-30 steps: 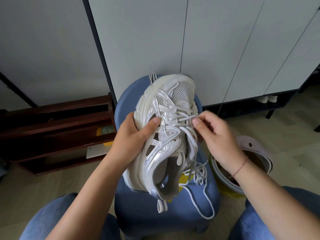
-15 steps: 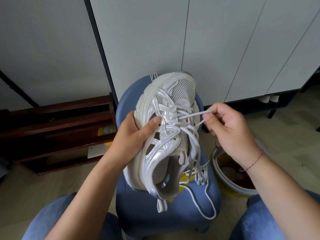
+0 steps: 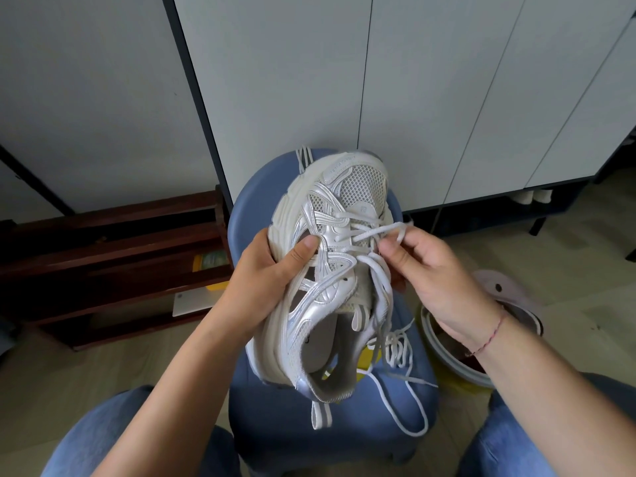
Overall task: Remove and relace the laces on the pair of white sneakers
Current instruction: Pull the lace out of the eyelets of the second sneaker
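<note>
The left hand (image 3: pixel 265 280) grips a white sneaker (image 3: pixel 330 287) by its thick sole. The thumb presses on the silvery side panel, and the other fingers are hidden behind the shoe. The right hand (image 3: pixel 437 273) pinches a white lace (image 3: pixel 375 232) between thumb and forefinger just beside the upper eyelets; where the lace goes past the fingertips is hard to make out. The sneaker is held toe away, tilted onto its side, above a blue stool (image 3: pixel 344 418), and slack lace trails across the seat. More white laces (image 3: pixel 304 158) show behind the toe, mostly hidden. The right forearm partly covers a white round container (image 3: pixel 444 361). A dark wooden rack (image 3: pixel 103 256) stands to the left, with pale cabinet doors (image 3: pixel 292 80) behind. Denim-clad knees are cut off below.
</note>
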`<state>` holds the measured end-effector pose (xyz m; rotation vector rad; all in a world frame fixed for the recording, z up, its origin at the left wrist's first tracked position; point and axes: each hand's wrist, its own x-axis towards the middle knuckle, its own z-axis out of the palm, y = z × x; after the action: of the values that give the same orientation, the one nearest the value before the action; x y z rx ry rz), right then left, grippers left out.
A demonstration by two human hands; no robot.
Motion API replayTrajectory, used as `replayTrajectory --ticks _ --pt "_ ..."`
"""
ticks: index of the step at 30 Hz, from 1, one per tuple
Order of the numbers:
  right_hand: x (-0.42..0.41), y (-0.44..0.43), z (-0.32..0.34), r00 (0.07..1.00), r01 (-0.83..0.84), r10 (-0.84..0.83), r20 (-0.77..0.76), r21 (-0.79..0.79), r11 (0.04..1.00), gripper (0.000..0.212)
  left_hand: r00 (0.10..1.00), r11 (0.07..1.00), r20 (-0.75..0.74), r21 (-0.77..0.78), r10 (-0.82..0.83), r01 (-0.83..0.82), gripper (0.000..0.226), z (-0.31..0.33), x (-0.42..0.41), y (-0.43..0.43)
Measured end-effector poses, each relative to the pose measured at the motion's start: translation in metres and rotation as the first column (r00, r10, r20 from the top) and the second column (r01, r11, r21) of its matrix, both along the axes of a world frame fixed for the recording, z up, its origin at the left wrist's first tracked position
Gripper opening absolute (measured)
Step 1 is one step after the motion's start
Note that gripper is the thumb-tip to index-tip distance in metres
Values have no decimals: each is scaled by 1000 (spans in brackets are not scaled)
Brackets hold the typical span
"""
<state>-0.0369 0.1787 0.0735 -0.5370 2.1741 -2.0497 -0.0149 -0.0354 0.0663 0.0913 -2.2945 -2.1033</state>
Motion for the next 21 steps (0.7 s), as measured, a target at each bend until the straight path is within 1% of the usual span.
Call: replayTrajectory --ticks 3,5,6,8,10,11,12,13,15,16,17,18,21 --pt "0 2 5 996 -42 52 71 -137 990 17 999 999 -3 14 -49 49 56 3 2 2" --pt "-4 9 10 985 -29 75 154 -281 959 18 998 997 -17 21 -68 68 47 4 3 3" --pt "-8 14 12 976 -35 113 189 -373 927 19 997 997 -21 34 -68 68 42 4 3 3" --pt "-13 21 15 946 -46 214 243 -553 832 26 997 996 -27 66 -66 68 40 4 2 3" --pt "-16 21 10 902 25 264 341 -652 758 31 998 996 -20 70 -58 59 47 3 1 4" --pt "-16 18 6 887 57 258 383 -646 761 31 999 996 -13 67 -52 52 50 2 1 4" --pt "-15 15 2 888 70 226 400 -605 793 30 999 997 -10 64 -42 43 53 1 0 4" --pt "-14 13 -1 907 64 169 385 -523 850 35 999 998 -9 60 -32 32 55 0 0 3" --pt "-10 9 -6 958 27 49 282 -260 965 57 1000 998 -9 55 -8 9 59 -2 -1 2" --pt "-6 5 -7 974 31 -5 226 -110 993 64 1000 998 -10 56 1 -1 61 -2 -1 1" --pt "-3 2 -9 982 42 -42 186 -1 999 68 1000 998 -13 59 7 -6 60 -1 -1 1" --pt "-1 -1 -11 984 58 -66 166 48 997 66 1000 998 -16 64 8 -7 58 -1 -1 0" --pt "4 -10 -12 980 128 -125 153 -8 992 36 1000 999 -23 51 -12 13 51 0 0 1"
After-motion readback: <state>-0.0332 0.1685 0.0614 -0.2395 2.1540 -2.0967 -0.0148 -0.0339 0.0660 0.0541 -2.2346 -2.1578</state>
